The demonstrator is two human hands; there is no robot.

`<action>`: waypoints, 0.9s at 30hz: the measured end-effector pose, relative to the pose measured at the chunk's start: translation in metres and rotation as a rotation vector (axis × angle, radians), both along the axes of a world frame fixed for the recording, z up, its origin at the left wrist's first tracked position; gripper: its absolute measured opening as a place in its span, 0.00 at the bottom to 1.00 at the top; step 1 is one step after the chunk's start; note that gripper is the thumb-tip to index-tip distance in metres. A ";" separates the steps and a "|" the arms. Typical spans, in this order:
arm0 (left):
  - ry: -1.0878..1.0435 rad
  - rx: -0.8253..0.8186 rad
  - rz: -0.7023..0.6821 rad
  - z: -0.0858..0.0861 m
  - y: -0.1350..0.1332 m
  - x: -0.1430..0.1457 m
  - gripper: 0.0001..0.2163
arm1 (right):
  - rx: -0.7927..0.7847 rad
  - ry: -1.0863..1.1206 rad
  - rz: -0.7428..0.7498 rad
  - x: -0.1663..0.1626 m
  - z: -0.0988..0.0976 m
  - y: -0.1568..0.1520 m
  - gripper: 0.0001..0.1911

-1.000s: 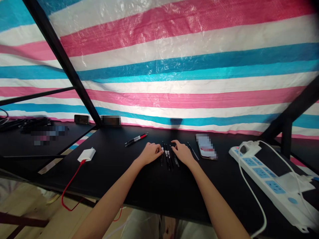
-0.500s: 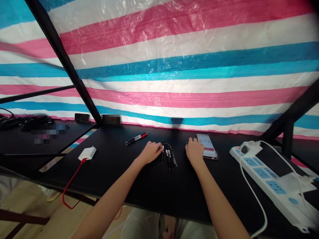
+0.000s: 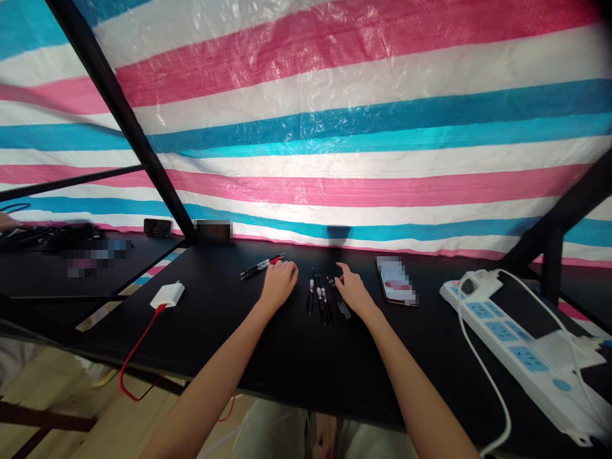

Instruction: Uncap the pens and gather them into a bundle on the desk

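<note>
Since half a second ago the right hand (image 3: 352, 292) has come back from the phone (image 3: 396, 281) to the row of black pens (image 3: 322, 294), while the left hand (image 3: 278, 282) has slid away from that row toward the two pens (image 3: 262, 264) lying farther back.

The row is a handful of slim black pens with white bands near their middles, side by side on the black table (image 3: 306, 363), their long axes running roughly away from the person. The right fingers are loosely spread, index stretched forward, resting on the rightmost pens. The left hand lies palm down with fingers together, its tips at the near end of the black-and-red pair; whether they pinch it is probably not decidable from here. That pair lies slanted, pointing up to the right.
</note>
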State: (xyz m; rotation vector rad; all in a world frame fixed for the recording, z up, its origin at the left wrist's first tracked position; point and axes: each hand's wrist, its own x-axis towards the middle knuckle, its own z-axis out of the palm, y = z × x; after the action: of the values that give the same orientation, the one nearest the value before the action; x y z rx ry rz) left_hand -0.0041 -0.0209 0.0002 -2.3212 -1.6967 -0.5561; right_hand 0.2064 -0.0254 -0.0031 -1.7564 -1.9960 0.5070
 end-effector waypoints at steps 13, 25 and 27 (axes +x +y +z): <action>0.172 0.055 0.438 -0.014 0.014 -0.038 0.10 | 0.043 -0.036 0.142 -0.005 0.001 -0.006 0.18; 0.163 0.032 0.400 -0.012 0.012 -0.027 0.14 | 0.049 0.000 0.186 -0.008 0.000 -0.006 0.18; 0.110 0.016 0.354 -0.011 0.011 -0.025 0.13 | 0.056 0.010 0.182 -0.008 0.000 -0.006 0.17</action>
State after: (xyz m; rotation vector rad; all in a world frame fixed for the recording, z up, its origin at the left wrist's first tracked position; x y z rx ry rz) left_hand -0.0292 -0.0096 -0.0109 -1.9337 -1.9764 -0.3638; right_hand 0.1981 -0.0315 -0.0031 -1.5451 -2.1532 0.5111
